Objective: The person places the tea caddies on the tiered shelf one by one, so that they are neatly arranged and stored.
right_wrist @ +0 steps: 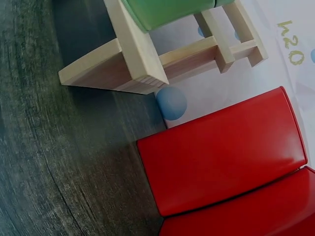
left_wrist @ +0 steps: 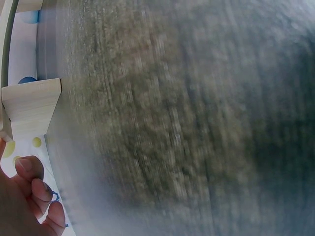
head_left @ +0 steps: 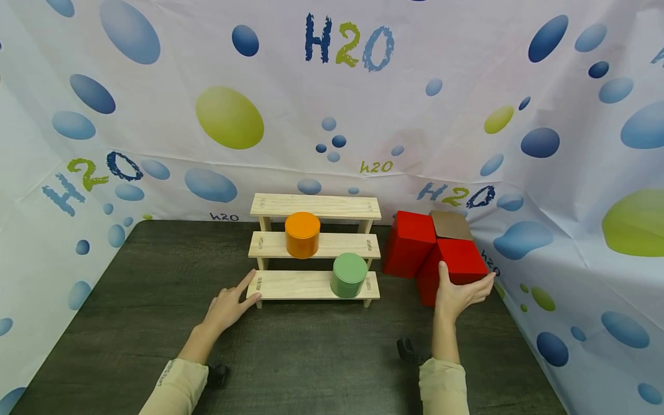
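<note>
A three-step pale wooden stand (head_left: pixel 295 285) stands at the back middle of the table. An orange round tin (head_left: pixel 302 235) sits on its middle step, and a green round tin (head_left: pixel 349 275) on the right of its lowest step. My left hand (head_left: pixel 226 306) touches the left end of the lowest step with index finger and thumb stretched out; its other fingers bend in the left wrist view. Beside the front red box (head_left: pixel 461 257), my right hand (head_left: pixel 459 295) spreads thumb and fingers across its near side; contact is unclear. The right wrist view shows no hand.
Another red box (head_left: pixel 412 239) stands right of the stand, touching the front red box. A brown box (head_left: pixel 451 225) sits behind them. The dark wood-grain table (head_left: pixel 311 357) meets a patterned sheet (head_left: pixel 332 115) at the back and sides.
</note>
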`<state>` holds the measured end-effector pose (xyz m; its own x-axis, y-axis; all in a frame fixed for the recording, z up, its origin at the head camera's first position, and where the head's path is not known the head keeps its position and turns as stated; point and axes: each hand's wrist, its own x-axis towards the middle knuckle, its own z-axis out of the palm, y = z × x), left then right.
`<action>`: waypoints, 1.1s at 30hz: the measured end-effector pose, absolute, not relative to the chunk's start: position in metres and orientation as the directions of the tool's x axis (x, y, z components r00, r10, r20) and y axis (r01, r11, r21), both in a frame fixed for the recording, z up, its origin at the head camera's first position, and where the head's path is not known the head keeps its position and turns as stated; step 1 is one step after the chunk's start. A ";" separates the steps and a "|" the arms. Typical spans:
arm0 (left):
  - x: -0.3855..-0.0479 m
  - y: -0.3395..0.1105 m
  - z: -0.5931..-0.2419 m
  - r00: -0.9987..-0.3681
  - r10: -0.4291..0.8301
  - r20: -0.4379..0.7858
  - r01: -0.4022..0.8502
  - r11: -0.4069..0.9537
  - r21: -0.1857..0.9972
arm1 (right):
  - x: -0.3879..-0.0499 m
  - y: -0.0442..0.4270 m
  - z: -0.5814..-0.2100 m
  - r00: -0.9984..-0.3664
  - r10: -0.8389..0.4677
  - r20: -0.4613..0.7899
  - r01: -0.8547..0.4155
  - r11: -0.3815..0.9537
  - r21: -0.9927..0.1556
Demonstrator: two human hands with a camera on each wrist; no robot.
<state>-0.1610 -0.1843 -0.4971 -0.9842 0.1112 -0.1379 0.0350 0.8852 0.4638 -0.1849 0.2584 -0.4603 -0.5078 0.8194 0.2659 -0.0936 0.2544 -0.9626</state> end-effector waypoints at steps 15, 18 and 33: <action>-0.162 -0.185 -0.497 -0.984 0.116 -0.138 0.040 0.885 0.464 | -0.184 0.263 -0.466 -0.588 0.792 0.163 0.010 0.209 -0.978; -0.161 -0.185 -0.497 -0.984 0.118 -0.136 0.042 0.885 0.464 | -0.185 0.263 -0.466 -0.586 0.794 0.162 0.014 0.210 -0.978; -0.162 -0.185 -0.501 -0.986 0.114 -0.125 0.043 0.885 0.464 | -0.185 0.264 -0.471 -0.554 0.815 0.171 -0.017 0.194 -0.981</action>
